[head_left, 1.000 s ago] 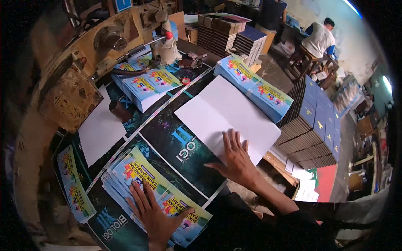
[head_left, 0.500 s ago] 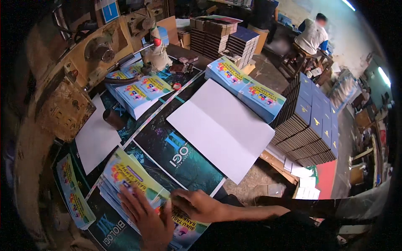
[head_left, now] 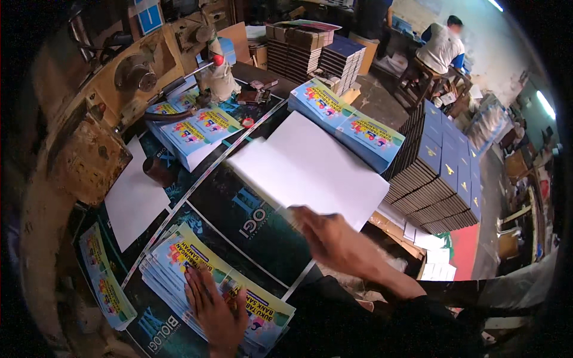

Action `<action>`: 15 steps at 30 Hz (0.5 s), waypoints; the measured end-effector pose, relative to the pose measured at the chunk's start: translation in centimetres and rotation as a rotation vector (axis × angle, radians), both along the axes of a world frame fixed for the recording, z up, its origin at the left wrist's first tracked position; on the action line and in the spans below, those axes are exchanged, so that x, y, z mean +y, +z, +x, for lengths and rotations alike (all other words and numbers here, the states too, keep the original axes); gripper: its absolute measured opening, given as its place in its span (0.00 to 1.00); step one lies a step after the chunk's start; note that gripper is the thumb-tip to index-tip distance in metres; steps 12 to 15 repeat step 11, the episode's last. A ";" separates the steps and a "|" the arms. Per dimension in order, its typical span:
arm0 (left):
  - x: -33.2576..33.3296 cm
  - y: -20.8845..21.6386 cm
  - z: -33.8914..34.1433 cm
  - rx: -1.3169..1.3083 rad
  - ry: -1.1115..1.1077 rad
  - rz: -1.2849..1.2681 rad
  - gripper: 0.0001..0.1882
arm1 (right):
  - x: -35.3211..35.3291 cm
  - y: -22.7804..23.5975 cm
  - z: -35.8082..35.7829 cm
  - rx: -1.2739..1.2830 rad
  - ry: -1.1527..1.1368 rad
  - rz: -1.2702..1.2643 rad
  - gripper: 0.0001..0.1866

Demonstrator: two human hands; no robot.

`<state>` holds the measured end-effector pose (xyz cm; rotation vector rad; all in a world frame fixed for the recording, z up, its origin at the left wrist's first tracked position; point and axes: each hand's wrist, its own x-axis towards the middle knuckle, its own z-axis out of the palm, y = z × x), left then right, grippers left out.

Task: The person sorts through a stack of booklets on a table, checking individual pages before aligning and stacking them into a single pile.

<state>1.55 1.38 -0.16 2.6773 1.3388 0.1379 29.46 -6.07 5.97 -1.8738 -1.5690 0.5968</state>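
My left hand (head_left: 218, 310) lies flat, fingers stretched, on a fanned pile of printed covers (head_left: 262, 298) in blue and yellow at the near edge of the table. My right hand (head_left: 325, 238) is closed at the near edge of a blank white sheet (head_left: 334, 161) with a fold line across its middle. That edge is raised and blurred by motion; the fingertips are partly hidden. Behind the white sheet stands a thick stack of the same printed covers (head_left: 346, 122).
A worn machine (head_left: 89, 155) fills the left side, with another cover stack (head_left: 200, 131) beside it. A dark cup (head_left: 160, 171) stands on a white sheet. Narrow printed pieces (head_left: 107, 277) lie at left. Bound blue books (head_left: 439, 167) rise at right. A seated person (head_left: 439, 48) works far back.
My right hand has moved from the printed covers up and right to the white sheet, whose near edge has lifted. My left hand stays on the pile, now with a new cover face showing.
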 end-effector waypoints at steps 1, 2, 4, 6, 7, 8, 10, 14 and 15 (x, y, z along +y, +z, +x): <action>-0.1 0.9 0.2 -0.210 0.034 -0.107 0.49 | -0.1 0.9 -0.9 0.163 0.075 0.101 0.19; -0.2 1.8 0.5 -0.420 0.065 -0.213 0.51 | -0.1 0.3 -1.9 0.274 0.127 0.183 0.19; -0.2 2.6 1.0 -0.440 0.064 -0.116 0.52 | 0.1 -2.4 -4.5 0.477 0.216 0.190 0.19; -0.2 3.7 2.5 -0.330 0.069 0.046 0.52 | 0.3 -5.3 -6.9 0.573 0.243 0.122 0.20; -0.1 3.3 2.5 -0.328 0.068 0.050 0.52 | 0.3 -6.2 -8.0 0.545 0.217 0.028 0.20; 0.0 2.2 2.2 -0.076 0.065 0.057 0.51 | 0.5 -6.8 -8.5 0.516 0.200 -0.069 0.21; 0.3 -0.6 0.8 0.154 0.064 0.074 0.52 | 1.2 -7.0 -7.6 0.230 0.056 0.083 0.23; 0.3 -0.6 1.1 0.158 0.114 0.038 0.55 | 1.7 -6.6 -5.9 -0.070 -0.097 0.230 0.25; 0.3 -0.6 1.1 0.158 0.114 0.038 0.55 | 1.7 -6.6 -5.9 -0.070 -0.097 0.230 0.25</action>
